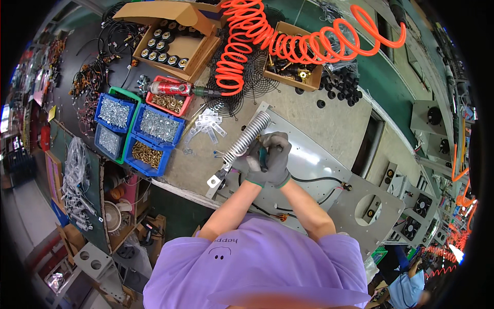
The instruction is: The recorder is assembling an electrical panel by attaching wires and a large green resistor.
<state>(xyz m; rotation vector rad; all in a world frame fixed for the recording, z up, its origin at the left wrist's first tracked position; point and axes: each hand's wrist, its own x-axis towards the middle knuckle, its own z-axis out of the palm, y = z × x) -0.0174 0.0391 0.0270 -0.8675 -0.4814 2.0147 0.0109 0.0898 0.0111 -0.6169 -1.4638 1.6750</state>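
Observation:
My two hands, in grey gloves, are close together over a silver sheet-metal panel (314, 159) on the bench. My right hand (279, 154) is closed around a small tool with a teal-and-black handle (263, 156); its working end is hidden. My left hand (253, 158) presses against the right one with curled fingers, and what they hold is hidden. Just left of my hands, a ribbed silver cylinder (249, 135) lies slanted along the panel's left end. A flat metal bracket (216, 179) with a hole sits at its lower end. Black cables (314, 179) run across the panel to the right.
Blue bins of screws (159, 125) and a red bin (167, 103) with a red air tool (170, 88) stand to the left. Cardboard boxes of parts (193, 51) and black fan guards (252, 77) lie farther back. An orange coiled hose (309, 46) hangs above. Another person (406, 288) is lower right.

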